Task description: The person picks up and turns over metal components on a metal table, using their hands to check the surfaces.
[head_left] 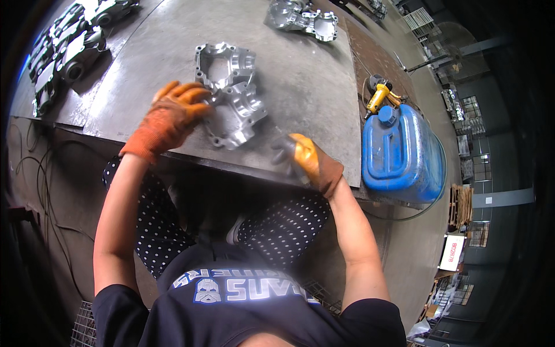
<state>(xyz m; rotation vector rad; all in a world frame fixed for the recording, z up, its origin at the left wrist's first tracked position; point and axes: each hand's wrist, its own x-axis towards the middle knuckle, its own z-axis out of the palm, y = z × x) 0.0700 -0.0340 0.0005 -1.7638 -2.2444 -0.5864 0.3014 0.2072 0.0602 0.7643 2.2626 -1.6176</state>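
Observation:
A silvery metal casting (236, 92) with two open, frame-like halves lies on the metal-topped table in front of me. At its left side is my left hand (173, 113), in an orange work glove. Those fingers are spread, and their tips reach the casting's edge; whether they press on it I cannot tell. My right hand (309, 162), in a glove with orange and yellow parts, hovers by the table's front edge, to the right of the casting and apart from it. Motion smears its greyish fingertips, so anything held there cannot be made out.
Several metal castings (69, 49) are heaped at the far left of the table (156, 40). Another casting (303, 22) lies at the back. On the right stand a blue plastic jerrycan (399, 153) and a yellow power tool (378, 99). Cables (46, 191) hang at the lower left.

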